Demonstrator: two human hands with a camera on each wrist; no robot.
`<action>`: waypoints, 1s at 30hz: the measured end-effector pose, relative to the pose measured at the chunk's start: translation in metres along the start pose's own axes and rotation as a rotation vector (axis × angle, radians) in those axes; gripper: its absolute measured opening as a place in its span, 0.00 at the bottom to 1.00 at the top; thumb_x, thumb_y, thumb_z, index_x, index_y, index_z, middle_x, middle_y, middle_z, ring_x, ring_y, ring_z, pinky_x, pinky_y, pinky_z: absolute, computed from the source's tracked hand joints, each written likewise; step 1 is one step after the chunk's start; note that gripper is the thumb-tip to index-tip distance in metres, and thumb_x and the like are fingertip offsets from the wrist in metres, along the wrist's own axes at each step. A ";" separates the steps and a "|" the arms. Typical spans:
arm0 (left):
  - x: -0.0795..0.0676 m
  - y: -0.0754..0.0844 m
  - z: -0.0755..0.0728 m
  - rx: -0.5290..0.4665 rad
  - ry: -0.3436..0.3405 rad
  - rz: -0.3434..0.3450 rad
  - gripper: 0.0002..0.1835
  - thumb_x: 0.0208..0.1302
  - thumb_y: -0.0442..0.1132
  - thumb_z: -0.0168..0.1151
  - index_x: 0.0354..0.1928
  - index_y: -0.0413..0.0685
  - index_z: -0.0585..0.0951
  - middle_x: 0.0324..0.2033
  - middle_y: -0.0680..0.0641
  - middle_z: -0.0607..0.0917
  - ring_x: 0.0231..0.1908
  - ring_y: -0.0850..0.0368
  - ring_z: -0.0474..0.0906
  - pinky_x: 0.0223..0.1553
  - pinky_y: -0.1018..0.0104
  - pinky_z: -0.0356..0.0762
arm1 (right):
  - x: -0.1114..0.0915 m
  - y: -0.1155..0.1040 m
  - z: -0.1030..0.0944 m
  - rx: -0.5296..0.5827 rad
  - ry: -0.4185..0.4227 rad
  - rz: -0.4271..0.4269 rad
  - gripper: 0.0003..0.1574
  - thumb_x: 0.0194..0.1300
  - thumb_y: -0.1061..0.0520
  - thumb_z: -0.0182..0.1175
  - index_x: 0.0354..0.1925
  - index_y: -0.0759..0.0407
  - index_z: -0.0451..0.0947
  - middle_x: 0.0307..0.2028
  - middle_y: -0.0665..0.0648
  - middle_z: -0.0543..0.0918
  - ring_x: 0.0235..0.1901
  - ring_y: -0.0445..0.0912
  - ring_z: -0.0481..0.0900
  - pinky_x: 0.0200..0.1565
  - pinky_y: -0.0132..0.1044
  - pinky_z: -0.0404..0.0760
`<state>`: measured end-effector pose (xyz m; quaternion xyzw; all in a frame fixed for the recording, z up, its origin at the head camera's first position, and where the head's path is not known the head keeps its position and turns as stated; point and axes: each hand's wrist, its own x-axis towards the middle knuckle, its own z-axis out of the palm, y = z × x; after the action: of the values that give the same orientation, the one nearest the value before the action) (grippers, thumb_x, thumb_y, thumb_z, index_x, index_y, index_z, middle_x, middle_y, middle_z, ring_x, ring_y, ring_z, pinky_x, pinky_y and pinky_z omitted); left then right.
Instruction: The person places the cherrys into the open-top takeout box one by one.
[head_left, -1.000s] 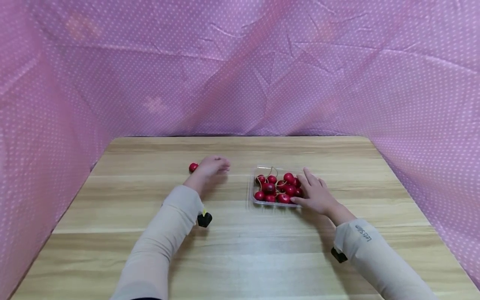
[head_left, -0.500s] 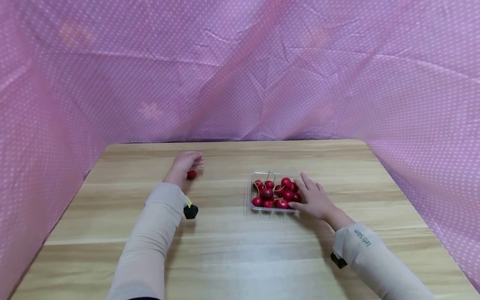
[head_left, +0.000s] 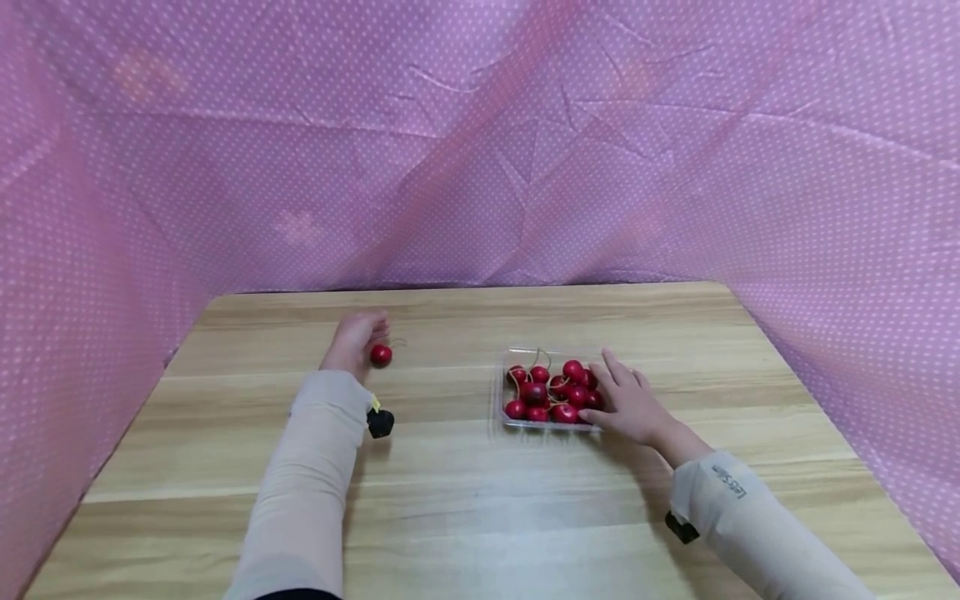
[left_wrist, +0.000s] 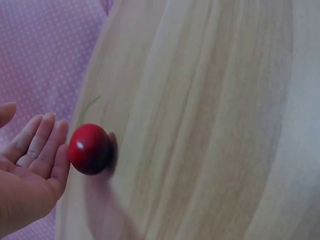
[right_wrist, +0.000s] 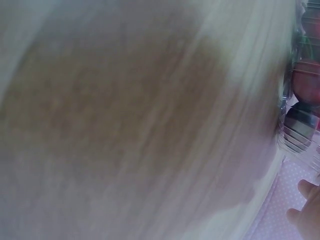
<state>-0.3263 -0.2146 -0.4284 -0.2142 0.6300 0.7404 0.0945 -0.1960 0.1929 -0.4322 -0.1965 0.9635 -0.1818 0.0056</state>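
A single red cherry (head_left: 381, 356) with a thin stem lies on the table at the left. My left hand (head_left: 356, 342) is just left of it, and in the left wrist view the relaxed fingers (left_wrist: 42, 147) lie against or very close to the cherry (left_wrist: 90, 149), not around it. A clear plastic box (head_left: 504, 400) full of red cherries (head_left: 534, 394) stands at centre right. My right hand (head_left: 630, 404) rests at its right side, fingers spread and thumb by the front corner. Little of that hand (right_wrist: 309, 207) shows in the right wrist view, below the box's edge.
The wood-grain table (head_left: 480, 500) ends at a rounded back edge. Pink dotted cloth (head_left: 480, 167) hangs behind it and along both sides. Between the loose cherry and the box lies a stretch of bare tabletop.
My left hand has moved left past the loose cherry and is now on its left side, slightly lower than half a second ago. The right hand stays at the box.
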 end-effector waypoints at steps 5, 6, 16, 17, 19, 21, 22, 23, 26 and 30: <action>-0.014 0.006 0.003 0.070 0.012 -0.015 0.22 0.60 0.41 0.51 0.55 0.39 0.65 0.52 0.41 0.68 0.51 0.50 0.65 0.52 0.62 0.65 | 0.000 -0.001 0.000 -0.004 -0.004 0.005 0.48 0.52 0.37 0.55 0.61 0.65 0.54 0.63 0.69 0.43 0.60 0.61 0.48 0.56 0.59 0.43; -0.016 0.007 0.003 0.081 0.011 -0.014 0.23 0.60 0.41 0.50 0.56 0.38 0.64 0.52 0.41 0.68 0.51 0.50 0.65 0.52 0.63 0.64 | 0.000 -0.001 0.000 -0.005 -0.004 0.005 0.48 0.52 0.37 0.55 0.61 0.65 0.54 0.63 0.69 0.43 0.60 0.61 0.48 0.56 0.59 0.43; -0.013 0.003 0.003 0.251 -0.019 -0.024 0.22 0.62 0.38 0.45 0.56 0.34 0.63 0.52 0.35 0.69 0.45 0.50 0.71 0.35 0.75 0.72 | 0.001 -0.001 -0.001 -0.006 -0.005 0.015 0.48 0.52 0.38 0.56 0.61 0.65 0.54 0.63 0.69 0.43 0.60 0.61 0.48 0.56 0.59 0.42; -0.012 0.003 0.002 0.282 -0.026 -0.025 0.22 0.62 0.38 0.45 0.56 0.34 0.64 0.52 0.35 0.69 0.44 0.51 0.72 0.32 0.76 0.71 | 0.001 -0.001 -0.001 -0.006 -0.006 0.018 0.48 0.52 0.38 0.56 0.61 0.65 0.54 0.63 0.69 0.43 0.60 0.61 0.48 0.56 0.59 0.43; -0.013 0.002 0.001 0.305 -0.044 -0.042 0.22 0.62 0.38 0.44 0.57 0.35 0.63 0.53 0.36 0.69 0.45 0.51 0.71 0.32 0.76 0.71 | 0.001 -0.002 -0.001 -0.002 -0.009 0.018 0.48 0.52 0.38 0.56 0.61 0.65 0.54 0.63 0.69 0.43 0.60 0.61 0.48 0.56 0.59 0.42; -0.014 0.003 0.000 0.341 -0.061 -0.049 0.23 0.62 0.39 0.44 0.57 0.35 0.63 0.53 0.36 0.69 0.46 0.51 0.71 0.34 0.75 0.71 | 0.001 -0.003 -0.002 -0.002 -0.014 0.023 0.48 0.52 0.37 0.55 0.61 0.64 0.54 0.63 0.68 0.43 0.60 0.61 0.48 0.56 0.59 0.42; -0.014 0.003 -0.001 0.354 -0.069 -0.051 0.23 0.62 0.39 0.44 0.58 0.35 0.62 0.53 0.36 0.69 0.45 0.52 0.72 0.36 0.74 0.71 | 0.001 -0.004 -0.002 -0.002 -0.016 0.024 0.48 0.52 0.37 0.55 0.61 0.64 0.54 0.63 0.68 0.43 0.60 0.61 0.48 0.56 0.59 0.42; -0.015 0.003 -0.001 0.363 -0.075 -0.055 0.23 0.61 0.38 0.44 0.58 0.35 0.62 0.53 0.36 0.69 0.43 0.53 0.73 0.37 0.74 0.71 | 0.001 -0.004 -0.002 -0.001 -0.017 0.025 0.49 0.52 0.37 0.55 0.61 0.64 0.54 0.63 0.68 0.43 0.60 0.61 0.48 0.56 0.59 0.42; -0.016 0.003 -0.002 0.370 -0.081 -0.061 0.23 0.60 0.37 0.45 0.57 0.34 0.63 0.49 0.37 0.73 0.32 0.60 0.76 0.35 0.74 0.72 | 0.002 -0.006 -0.003 -0.002 -0.019 0.031 0.48 0.52 0.37 0.55 0.61 0.64 0.54 0.63 0.68 0.43 0.60 0.60 0.47 0.57 0.59 0.42; -0.015 0.003 -0.003 0.351 -0.101 -0.062 0.22 0.59 0.35 0.47 0.54 0.31 0.65 0.29 0.46 0.81 0.22 0.67 0.75 0.29 0.76 0.73 | 0.003 -0.006 -0.002 0.004 -0.012 0.032 0.48 0.52 0.38 0.55 0.61 0.64 0.54 0.63 0.68 0.43 0.60 0.61 0.47 0.56 0.59 0.42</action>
<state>-0.3137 -0.2163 -0.4197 -0.1762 0.7370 0.6258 0.1847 -0.1961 0.1872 -0.4278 -0.1821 0.9661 -0.1826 0.0150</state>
